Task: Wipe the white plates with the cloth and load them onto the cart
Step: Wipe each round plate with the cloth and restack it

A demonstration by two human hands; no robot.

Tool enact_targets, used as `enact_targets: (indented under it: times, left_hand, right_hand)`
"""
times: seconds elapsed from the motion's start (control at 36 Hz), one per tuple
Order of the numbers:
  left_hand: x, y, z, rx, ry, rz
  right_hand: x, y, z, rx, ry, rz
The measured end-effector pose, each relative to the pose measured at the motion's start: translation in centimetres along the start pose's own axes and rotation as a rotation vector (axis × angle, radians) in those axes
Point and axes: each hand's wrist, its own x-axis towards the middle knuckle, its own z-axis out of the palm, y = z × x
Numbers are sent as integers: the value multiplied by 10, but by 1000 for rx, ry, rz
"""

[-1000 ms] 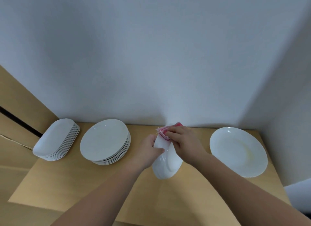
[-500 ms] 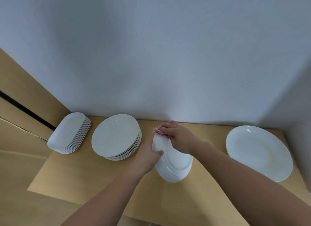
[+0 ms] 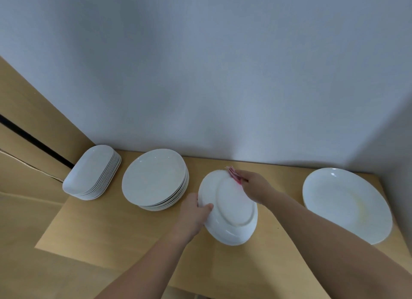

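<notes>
Left hand (image 3: pixel 194 211) grips the plate (image 3: pixel 234 209) (underside up) at its 9 o'clock rim; right hand (image 3: pixel 256 186) pinches the cloth (image 3: pixel 234 176) against the 1 o'clock rim. The plate is at the stack's (image 3: pixel 153 178) 3 o'clock.

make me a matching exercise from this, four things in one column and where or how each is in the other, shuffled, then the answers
1. oblong dish stack
2. round plate stack
3. tilted plate
4. pink cloth

a. pinched in the right hand, at a plate's far rim
b. far left, by the wooden panel
c. gripped by the left hand, underside showing
d. second from the left, stacked flat

Pairs: 1-b, 2-d, 3-c, 4-a
</notes>
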Motion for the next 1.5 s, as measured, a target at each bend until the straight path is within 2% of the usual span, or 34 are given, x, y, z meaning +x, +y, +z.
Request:
enact_targets:
  times: [0.14, 0.31, 0.42, 0.47, 0.56, 0.81, 0.89, 1.0, 1.17, 1.25, 1.39, 1.5]
  left_hand:
    - [2, -5, 1, -46, 17, -19]
    - [3, -8, 7, -115, 11, -35]
    - [3, -8, 16, -196, 103, -37]
    - [5, -7, 23, -236, 132, -45]
    - [7, -2, 31, -302, 95, -55]
    - [5, 2, 40, -383, -36, -87]
    - [3, 1, 42, -416, -51, -69]
    - [2, -1, 45, -397, -70, -63]
    - [2, -5, 48, -284, -20, -29]
    - [2, -5, 49, -283, -14, -35]
    - [2, -8, 49, -266, -79, -78]
    - [4, -13, 47, -276, -77, -96]
  right_hand:
    - [-15, 23, -1, 159, 38, 78]
    - [-37, 34, 3, 146, 83, 135]
    - [-56, 40, 8, 108, 152, 183]
    - [-62, 38, 13, 132, 131, 203]
    - [-67, 35, 23, 180, 139, 228]
    - [-84, 19, 37, 213, 311, 228]
    - [-98, 10, 47, 238, 349, 69]
    - [-106, 5, 52, 25, 322, -153]
    - [-82, -13, 24, -10, 317, -194]
    - [-63, -22, 18, -11, 325, -156]
    - [-38, -20, 24, -156, 174, -56]
    - [-26, -22, 20, -134, 186, -36]
